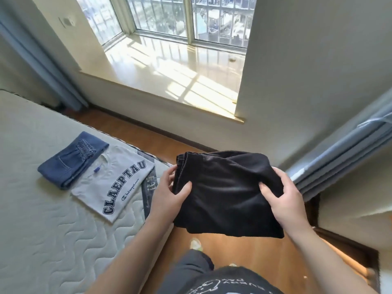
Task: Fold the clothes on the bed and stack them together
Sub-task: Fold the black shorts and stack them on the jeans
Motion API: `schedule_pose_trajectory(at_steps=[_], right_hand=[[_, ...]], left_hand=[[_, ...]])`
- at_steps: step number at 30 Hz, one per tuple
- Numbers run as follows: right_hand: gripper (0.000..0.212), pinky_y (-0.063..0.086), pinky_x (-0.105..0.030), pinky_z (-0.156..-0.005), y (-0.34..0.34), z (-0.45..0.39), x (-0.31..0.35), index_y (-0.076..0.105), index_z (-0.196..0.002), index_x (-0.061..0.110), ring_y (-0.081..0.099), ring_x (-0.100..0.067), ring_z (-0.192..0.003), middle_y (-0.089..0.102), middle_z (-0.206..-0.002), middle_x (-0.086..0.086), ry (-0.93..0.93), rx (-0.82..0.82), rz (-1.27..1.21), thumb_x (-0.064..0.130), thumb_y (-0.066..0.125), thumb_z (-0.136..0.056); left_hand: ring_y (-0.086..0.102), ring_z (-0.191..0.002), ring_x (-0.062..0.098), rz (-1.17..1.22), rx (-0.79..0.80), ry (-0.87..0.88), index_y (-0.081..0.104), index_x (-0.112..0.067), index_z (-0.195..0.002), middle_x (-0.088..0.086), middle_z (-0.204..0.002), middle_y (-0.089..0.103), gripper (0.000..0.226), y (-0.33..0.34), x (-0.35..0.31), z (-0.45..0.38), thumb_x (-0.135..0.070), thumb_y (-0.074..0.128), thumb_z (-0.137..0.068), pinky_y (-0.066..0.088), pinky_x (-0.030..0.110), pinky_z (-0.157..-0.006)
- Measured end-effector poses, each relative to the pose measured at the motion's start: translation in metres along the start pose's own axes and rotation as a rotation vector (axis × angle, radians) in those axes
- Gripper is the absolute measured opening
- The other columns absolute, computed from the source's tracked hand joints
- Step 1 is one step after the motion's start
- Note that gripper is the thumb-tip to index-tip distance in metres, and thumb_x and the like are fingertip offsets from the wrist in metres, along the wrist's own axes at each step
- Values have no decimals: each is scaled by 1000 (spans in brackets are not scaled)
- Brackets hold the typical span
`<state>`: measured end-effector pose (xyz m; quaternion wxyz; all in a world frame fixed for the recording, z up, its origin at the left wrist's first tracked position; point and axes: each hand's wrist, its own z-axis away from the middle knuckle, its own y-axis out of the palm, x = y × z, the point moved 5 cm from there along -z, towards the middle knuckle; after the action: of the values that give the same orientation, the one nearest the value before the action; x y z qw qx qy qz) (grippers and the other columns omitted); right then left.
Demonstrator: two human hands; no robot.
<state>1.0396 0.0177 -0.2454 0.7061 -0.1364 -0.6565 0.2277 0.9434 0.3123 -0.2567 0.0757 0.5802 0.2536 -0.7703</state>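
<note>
Bright daylight pouring through window (191,18), sill (169,66) pretty blown out with striped bar shadows. Room evenly lit otherwise. Wide-angle bends walls, curtains (339,149) at edges. Black garment (224,192) loses detail, slightly soft overall.

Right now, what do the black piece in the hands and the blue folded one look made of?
Black garment: soft matte knit or jersey, probably; it drapes limply, with a gathered waistband. Blue folded garment: denim-like cotton; pale contrast stitching, pocket seam, shirred waist. Neither is certain from looks alone.
</note>
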Motion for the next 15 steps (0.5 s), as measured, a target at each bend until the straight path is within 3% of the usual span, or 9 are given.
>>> schedule_pose_trajectory(at_steps=[4, 10, 15], right_hand=[[47, 48, -35, -99, 37, -61, 13, 48, -131, 45, 55, -9, -115, 59, -125, 19, -22, 81, -2, 41, 67, -88], [46, 40, -9, -81, 85, -151, 51, 49, -124, 54, 51, 21, -103, 57, -112, 41, -71, 154, -16, 41, 70, -85], [45, 42, -3, -74, 112, -217, 82, 51, -122, 55, 52, 21, -101, 57, -110, 42, -110, 174, 2, 37, 70, -86]], left_hand=[[68, -101, 3, 7, -88, -21, 52, -51, -124, -20, -120, 65, 57, -18, 1, -48, -51, 72, -71, 54, 39, -95], [67, -90, -5, 49, -199, -40, 51, -59, -117, -37, -111, 60, 52, -43, -1, -124, -46, 72, -72, 51, 22, -80], [68, -93, -2, 67, -235, -50, 50, -62, -113, -36, -112, 61, 50, -55, -13, -181, -40, 73, -75, 49, 19, -82]])
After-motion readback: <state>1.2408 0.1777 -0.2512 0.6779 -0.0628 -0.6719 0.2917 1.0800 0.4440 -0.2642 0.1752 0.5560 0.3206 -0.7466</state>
